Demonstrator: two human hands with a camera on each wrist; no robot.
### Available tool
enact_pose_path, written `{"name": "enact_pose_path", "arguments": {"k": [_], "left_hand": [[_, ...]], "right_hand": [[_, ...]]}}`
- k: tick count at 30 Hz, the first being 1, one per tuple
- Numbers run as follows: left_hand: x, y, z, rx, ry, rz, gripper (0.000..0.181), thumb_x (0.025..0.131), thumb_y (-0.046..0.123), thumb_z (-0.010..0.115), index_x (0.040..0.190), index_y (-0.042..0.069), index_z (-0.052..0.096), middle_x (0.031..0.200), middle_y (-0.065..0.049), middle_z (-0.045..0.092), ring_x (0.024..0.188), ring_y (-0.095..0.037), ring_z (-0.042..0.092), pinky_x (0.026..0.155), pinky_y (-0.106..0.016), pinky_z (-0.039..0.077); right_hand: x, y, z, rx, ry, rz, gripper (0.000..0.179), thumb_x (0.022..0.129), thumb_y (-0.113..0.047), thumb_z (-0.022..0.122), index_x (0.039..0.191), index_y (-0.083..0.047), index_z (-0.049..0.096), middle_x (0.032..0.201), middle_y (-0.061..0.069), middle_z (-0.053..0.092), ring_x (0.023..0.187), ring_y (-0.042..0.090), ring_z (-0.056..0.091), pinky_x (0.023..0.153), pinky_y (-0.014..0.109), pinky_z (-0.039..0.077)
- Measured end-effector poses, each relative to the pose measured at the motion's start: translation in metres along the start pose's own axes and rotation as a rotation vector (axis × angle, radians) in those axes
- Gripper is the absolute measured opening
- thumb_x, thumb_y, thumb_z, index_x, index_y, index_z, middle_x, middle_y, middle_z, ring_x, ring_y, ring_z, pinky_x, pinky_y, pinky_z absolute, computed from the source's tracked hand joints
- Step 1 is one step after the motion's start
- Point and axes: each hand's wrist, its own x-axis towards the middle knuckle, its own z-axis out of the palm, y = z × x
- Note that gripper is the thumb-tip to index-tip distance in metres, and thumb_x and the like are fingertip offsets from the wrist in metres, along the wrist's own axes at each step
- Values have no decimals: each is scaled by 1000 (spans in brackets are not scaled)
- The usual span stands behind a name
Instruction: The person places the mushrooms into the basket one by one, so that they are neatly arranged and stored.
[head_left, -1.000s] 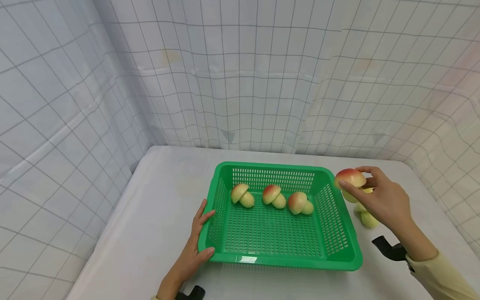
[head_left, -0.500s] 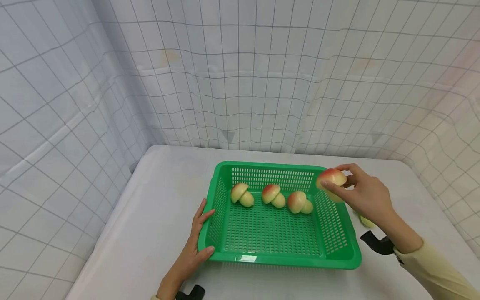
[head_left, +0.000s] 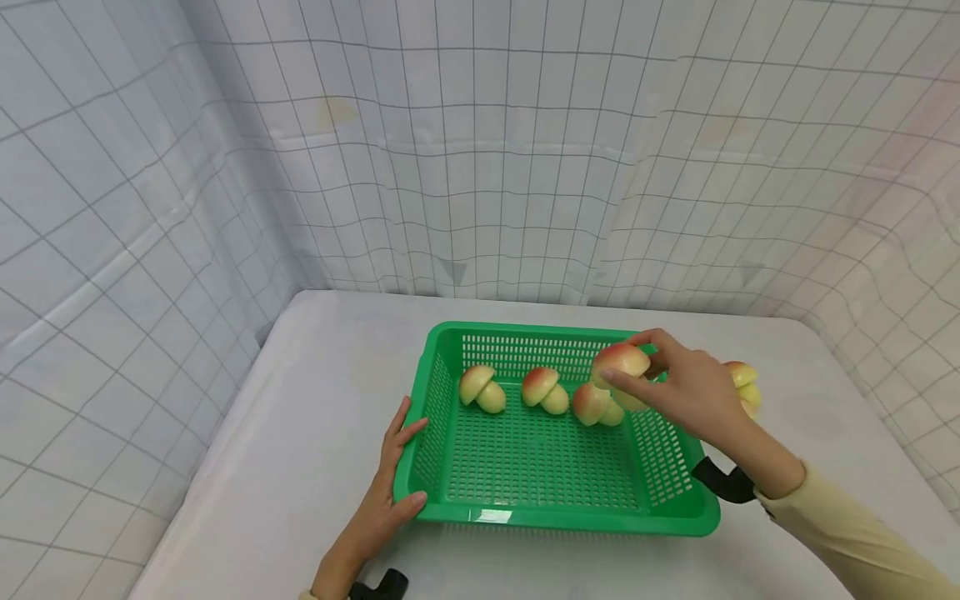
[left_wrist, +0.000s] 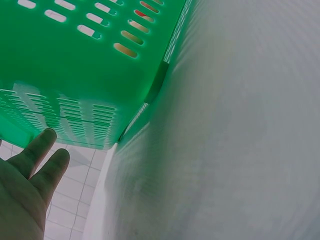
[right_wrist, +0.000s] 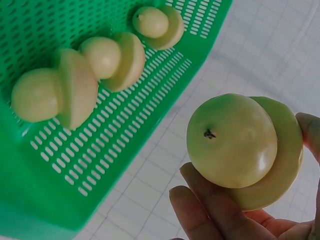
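Note:
My right hand (head_left: 693, 387) pinches a toy mushroom (head_left: 619, 362) by its red-and-yellow cap, above the right part of a green plastic basket (head_left: 558, 518). In the right wrist view the held mushroom (right_wrist: 232, 142) shows its pale round stem end with a small dark mark. Several similar mushrooms lie in a row inside the basket: a left one (head_left: 483, 389), a middle one (head_left: 545, 390) and a right one (head_left: 597, 405), which the held one partly overlaps. At the basket's left side rests my left hand (head_left: 386, 483), fingers spread along the rim and thumb at the front corner.
More toy mushrooms (head_left: 742, 385) lie on the white table (head_left: 300, 442) to the right of the basket, partly hidden behind my right hand. White grid-patterned curtains (head_left: 480, 167) enclose the table at the back and sides.
My right hand has carried the toy mushroom leftward, from beside the basket's right rim to over its inside. The left hand and the basket stay nearly in place.

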Motion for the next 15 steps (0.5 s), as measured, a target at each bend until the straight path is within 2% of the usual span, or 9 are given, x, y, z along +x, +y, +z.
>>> {"name": "enact_pose_path", "arguments": {"k": [6, 11, 15], "left_hand": [[0, 1, 0, 4, 1, 2, 74, 81, 12, 54, 149, 7, 23, 158, -6, -6, 142, -28, -4, 94, -71, 8], [0, 1, 0, 5, 3, 5, 74, 82, 13, 54, 148, 5, 23, 158, -7, -5, 142, -28, -4, 99, -62, 10], [0, 2, 0, -4, 2, 0, 74, 82, 13, 54, 148, 5, 23, 158, -6, -6, 142, -27, -4, 97, -67, 9]], "right_hand": [[2, -8, 14, -4, -42, -29, 54, 81, -64, 59, 114, -22, 56, 82, -5, 65, 68, 12, 57, 58, 33, 40], [5, -17, 24, -4, -69, -79, 55, 81, -64, 59, 115, -21, 57, 81, -6, 66, 66, 9, 57, 55, 32, 42], [7, -22, 32, -20, -90, -120, 55, 81, -64, 59, 114, -20, 57, 78, -7, 65, 60, 7, 55, 53, 32, 41]]}}
